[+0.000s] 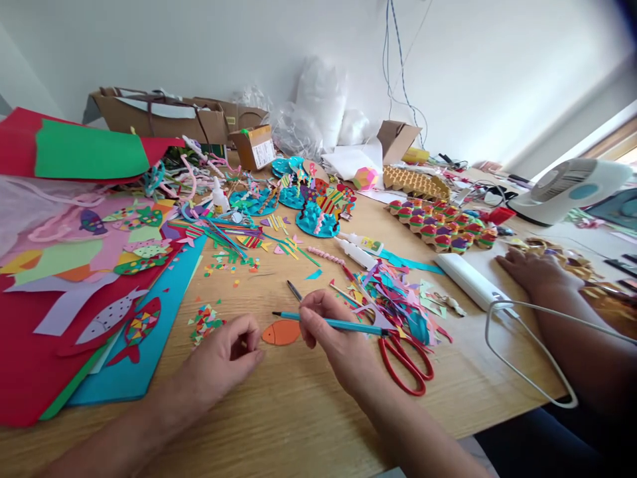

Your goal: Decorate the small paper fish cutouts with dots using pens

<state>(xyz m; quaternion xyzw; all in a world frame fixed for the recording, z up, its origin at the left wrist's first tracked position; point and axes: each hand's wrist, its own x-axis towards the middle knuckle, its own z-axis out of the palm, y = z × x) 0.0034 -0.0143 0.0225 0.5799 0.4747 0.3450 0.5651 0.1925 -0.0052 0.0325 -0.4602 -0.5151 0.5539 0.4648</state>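
Observation:
An orange paper fish (281, 332) with drawn lines lies flat on the wooden table between my hands. My left hand (226, 352) rests just left of it, fingers loosely curled and thumb apart, with nothing visible in its grasp. My right hand (334, 328) is closed on a slim blue pen (343, 324), its dark tip pointing left above the fish. A second, dark pen (293, 289) sticks out behind my right fingers; its other end is hidden. Red-handled scissors (405, 362) lie right of that hand, their blades partly covered by paper strips.
Paper scraps (205, 323) lie beyond my left hand. Colored sheets (149, 372) with decorated fish are stacked at left. Shredded strips (398, 299), glue bottles (355, 252) and a painted egg carton (442, 226) lie farther right. Another person's hand (540, 269) rests near a white power strip (472, 282) with a cable.

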